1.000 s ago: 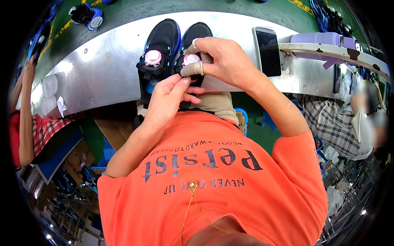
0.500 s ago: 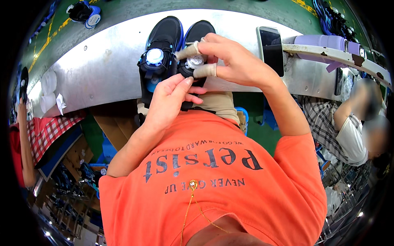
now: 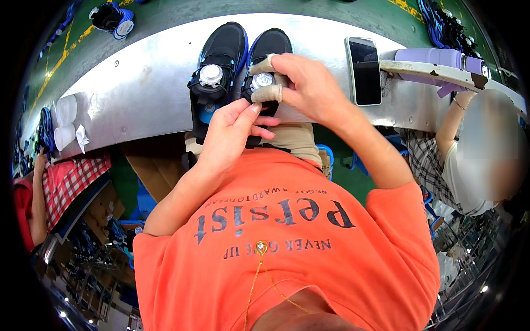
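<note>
Head view.

Item: right-hand shoe (image 3: 270, 41), black with a blue sole edge, upright at the near edge of the metal bench (image 3: 149, 83), toe pointing away from the wearer. On its upper sits a silvery round dial (image 3: 262, 81), facing up.

Item: left-hand shoe (image 3: 223, 44), its pair, close beside it, with a white dial (image 3: 211, 75).

Item: right hand (image 3: 312, 88), above the right-hand shoe. Thumb and forefinger, both in cloth finger covers (image 3: 267, 94), stand apart on either side of the dial; whether they press on it cannot be told.

Item: left hand (image 3: 232, 129), at the heel end of the same shoe. Thumb and forefinger come together near the collar; whether anything is pinched between them cannot be told. The other fingers are loosely spread.

Handling note: the step appears to be fine work at the dial and collar. It is probably best done with the left hand steadying the collar, the right fingertips bearing evenly on both sides of the dial, and the shoe kept flat. A one-sided push could tilt the shoe, and cords might catch beneath the fingers.

Nearby: phone (image 3: 364, 71), lying right of the shoes, well clear of the fingers.
</note>
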{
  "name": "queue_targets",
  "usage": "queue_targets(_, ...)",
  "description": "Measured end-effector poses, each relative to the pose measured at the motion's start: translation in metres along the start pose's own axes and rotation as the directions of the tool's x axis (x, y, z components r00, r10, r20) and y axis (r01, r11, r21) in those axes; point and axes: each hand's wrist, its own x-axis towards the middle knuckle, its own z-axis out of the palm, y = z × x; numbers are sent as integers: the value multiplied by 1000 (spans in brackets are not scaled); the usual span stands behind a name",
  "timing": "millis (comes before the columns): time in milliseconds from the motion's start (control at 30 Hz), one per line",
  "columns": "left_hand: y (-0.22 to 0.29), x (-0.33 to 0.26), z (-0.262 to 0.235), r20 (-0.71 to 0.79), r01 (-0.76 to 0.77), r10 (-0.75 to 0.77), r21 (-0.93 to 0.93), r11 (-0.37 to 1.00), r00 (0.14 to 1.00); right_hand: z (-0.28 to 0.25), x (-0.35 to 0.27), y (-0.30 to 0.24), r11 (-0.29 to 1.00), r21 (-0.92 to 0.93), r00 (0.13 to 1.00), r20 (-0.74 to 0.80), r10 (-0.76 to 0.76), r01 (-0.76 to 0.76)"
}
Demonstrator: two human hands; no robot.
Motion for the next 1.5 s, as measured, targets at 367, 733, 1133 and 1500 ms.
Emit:
queue_targets(367,-6,-2,-2,-20,56,-55,14,998,998,7,5,-5,999,24,1000,0,-22,22)
queue_targets(733,1,7,1,-65,86,-88,-42,995,994,-2,18,-5,995,86,990,134,46,-57)
queue_targets(1133,-5,3,-8,-34,47,-51,-106,993,998,-7,15,5,860,442,920,384,75,-254)
queue_targets(1500,-2,5,-2,-40,87,-89,-53,995,995,-12,8,10,957,269,976,215,48,-106)
